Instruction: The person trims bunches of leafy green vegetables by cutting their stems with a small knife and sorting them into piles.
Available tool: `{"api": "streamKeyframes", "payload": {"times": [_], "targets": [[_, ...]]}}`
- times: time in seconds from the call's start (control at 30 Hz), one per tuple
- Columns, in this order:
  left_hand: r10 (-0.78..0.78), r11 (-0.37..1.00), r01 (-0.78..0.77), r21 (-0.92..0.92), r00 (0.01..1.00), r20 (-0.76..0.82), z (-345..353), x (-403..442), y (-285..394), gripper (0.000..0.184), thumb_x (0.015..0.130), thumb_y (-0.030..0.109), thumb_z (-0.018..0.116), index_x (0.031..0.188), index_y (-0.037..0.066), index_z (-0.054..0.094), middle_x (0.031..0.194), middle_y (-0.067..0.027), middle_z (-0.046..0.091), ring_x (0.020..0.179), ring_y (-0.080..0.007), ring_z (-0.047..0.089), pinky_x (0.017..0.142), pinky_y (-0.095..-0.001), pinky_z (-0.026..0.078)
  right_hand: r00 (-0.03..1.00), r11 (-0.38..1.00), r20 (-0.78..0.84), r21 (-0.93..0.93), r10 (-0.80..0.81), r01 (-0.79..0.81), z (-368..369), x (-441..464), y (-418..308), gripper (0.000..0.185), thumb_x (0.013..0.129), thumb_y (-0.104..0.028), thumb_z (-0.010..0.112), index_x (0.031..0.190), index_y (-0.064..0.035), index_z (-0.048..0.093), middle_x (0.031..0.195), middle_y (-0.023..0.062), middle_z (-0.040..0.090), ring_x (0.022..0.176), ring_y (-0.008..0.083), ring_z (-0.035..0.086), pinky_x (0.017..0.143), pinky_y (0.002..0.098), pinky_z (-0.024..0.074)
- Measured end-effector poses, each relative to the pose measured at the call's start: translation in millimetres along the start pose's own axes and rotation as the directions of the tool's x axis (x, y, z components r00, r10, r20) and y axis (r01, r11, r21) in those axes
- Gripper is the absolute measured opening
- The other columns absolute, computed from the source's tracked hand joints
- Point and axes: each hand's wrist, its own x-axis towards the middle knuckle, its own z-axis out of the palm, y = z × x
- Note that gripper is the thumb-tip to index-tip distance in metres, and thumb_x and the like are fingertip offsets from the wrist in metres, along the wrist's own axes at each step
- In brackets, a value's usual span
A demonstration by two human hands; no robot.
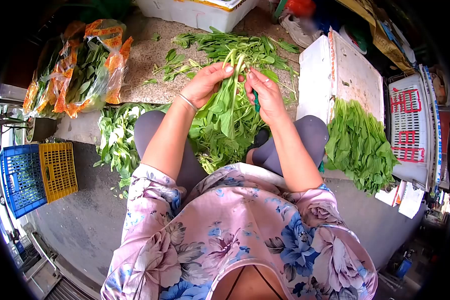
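My left hand (207, 84) is closed round the pale stems of a leafy green bunch (227, 107), whose leaves hang down between my knees. Close beside it, my right hand (266, 95) is wrapped round a green handle (256, 100), its fingertips at the stem ends. The tool's other end is too small to make out. Below both hands lies a heap of loose greens (230, 140). More cut greens (235, 45) are spread on the stone surface just beyond my hands.
Plastic bags of greens (80, 70) lie at the left, above a blue crate (22, 175) and a yellow crate (58, 167). A leafy pile (117, 135) is left of my knee. At right, greens (360, 145) lean by a white foam box (357, 75); another foam box (195, 15) stands ahead.
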Motion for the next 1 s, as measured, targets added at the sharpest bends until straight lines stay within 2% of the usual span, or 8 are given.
{"api": "streamKeyframes", "payload": {"times": [0.13, 0.3, 0.37, 0.53, 0.7, 0.77, 0.87, 1.0], "targets": [[0.063, 0.991, -0.059, 0.119, 0.998, -0.022, -0.6, 4.5, -2.9, 0.032, 0.076, 0.003, 0.066, 0.106, 0.002, 0.056, 0.095, -0.0069, 0.063, 0.085, -0.0128, 0.06, 0.075, -0.0259, 0.05, 0.998, 0.999, -0.034, 0.006, -0.046, 0.047, 0.8, -1.1, 2.5, 0.037, 0.088, -0.025, 0.055, 0.12, -0.0065, 0.052, 0.063, -0.0054, 0.043, 0.052, 0.0035, 0.037, 0.044, 0.0165, 0.0284], [0.018, 0.981, -0.009, 0.193, 0.999, -0.041, -5.6, 5.6, -4.2, 0.03, 0.076, 0.003, 0.065, 0.104, 0.002, 0.056, 0.092, -0.0056, 0.064, 0.082, -0.0117, 0.061, 0.069, -0.024, 0.05, 0.985, 0.99, -0.17, -0.139, -0.009, -0.015, -12.2, 3.8, -1.7, 0.033, 0.091, -0.024, 0.049, 0.119, -0.0061, 0.05, 0.062, -0.0044, 0.039, 0.052, 0.0047, 0.037, 0.045, 0.0172, 0.0296], [-0.011, 0.97, 0.024, 0.241, 0.998, -0.059, -6.1, 6.5, -8.1, 0.03, 0.077, 0.003, 0.065, 0.105, 0.001, 0.056, 0.092, -0.0057, 0.064, 0.082, -0.0118, 0.06, 0.068, -0.0244, 0.05, 0.999, 0.998, -0.013, -0.045, -0.036, 0.035, -7.7, -2.0, -7.2, 0.035, 0.089, -0.024, 0.054, 0.12, -0.0066, 0.052, 0.061, -0.0069, 0.04, 0.052, 0.0022, 0.035, 0.044, 0.0159, 0.0279], [-0.036, 0.947, 0.045, 0.319, 0.999, -0.032, -2.8, 9.9, -10.9, 0.028, 0.073, 0.001, 0.067, 0.1, 0.002, 0.059, 0.089, -0.0033, 0.063, 0.077, -0.009, 0.059, 0.067, -0.0221, 0.048, 0.995, 0.996, 0.08, -0.079, 0.058, -0.052, -15.2, 3.1, -5.6, 0.035, 0.088, -0.022, 0.055, 0.117, -0.0035, 0.053, 0.059, -0.0076, 0.037, 0.05, 0.0019, 0.032, 0.043, 0.0165, 0.0242], [-0.074, 0.946, 0.091, 0.311, 0.995, -0.064, 0.3, 6.0, -6.5, 0.027, 0.071, 0.0, 0.07, 0.096, 0.001, 0.06, 0.082, -0.0022, 0.063, 0.07, -0.0085, 0.057, 0.064, -0.0218, 0.048, 0.983, 0.979, -0.038, -0.093, 0.18, -0.183, -27.9, 2.4, -5.6, 0.036, 0.088, -0.021, 0.054, 0.121, -0.0049, 0.051, 0.059, -0.0087, 0.036, 0.05, 0.0011, 0.03, 0.042, 0.0167, 0.0231], [-0.143, 0.909, 0.183, 0.375, 0.981, -0.133, -4.6, 8.0, -9.4, 0.028, 0.068, 0.001, 0.072, 0.094, 0.001, 0.061, 0.081, -0.0026, 0.063, 0.069, -0.0092, 0.057, 0.064, -0.0222, 0.048, 0.998, 0.993, 0.028, -0.112, 0.049, -0.046, -26.3, -1.3, -4.9, 0.039, 0.088, -0.02, 0.055, 0.123, -0.0058, 0.049, 0.061, -0.009, 0.039, 0.051, 0.001, 0.031, 0.043, 0.0167, 0.0246], [-0.133, 0.84, 0.182, 0.511, 0.982, -0.132, -6.4, 10.5, -15.0, 0.029, 0.07, 0.0, 0.07, 0.096, 0.0, 0.06, 0.083, -0.004, 0.064, 0.072, -0.0096, 0.059, 0.067, -0.0226, 0.049, 1.0, 0.977, 0.028, -0.214, 0.002, 0.004, -12.4, -4.1, -9.7, 0.039, 0.088, -0.02, 0.055, 0.124, -0.0059, 0.049, 0.064, -0.0091, 0.042, 0.052, 0.0009, 0.033, 0.044, 0.0166, 0.0258], [-0.129, 0.806, 0.162, 0.57, 0.987, -0.098, -9.7, 11.6, -20.5, 0.028, 0.069, 0.0, 0.07, 0.096, 0.0, 0.06, 0.082, -0.0028, 0.064, 0.07, -0.0084, 0.058, 0.066, -0.0223, 0.049, 0.995, 0.946, 0.079, -0.323, 0.062, -0.033, -20.5, 3.8, -9.0, 0.037, 0.088, -0.02, 0.056, 0.121, -0.0052, 0.051, 0.065, -0.0091, 0.044, 0.051, 0.001, 0.033, 0.045, 0.0164, 0.0263]]}}
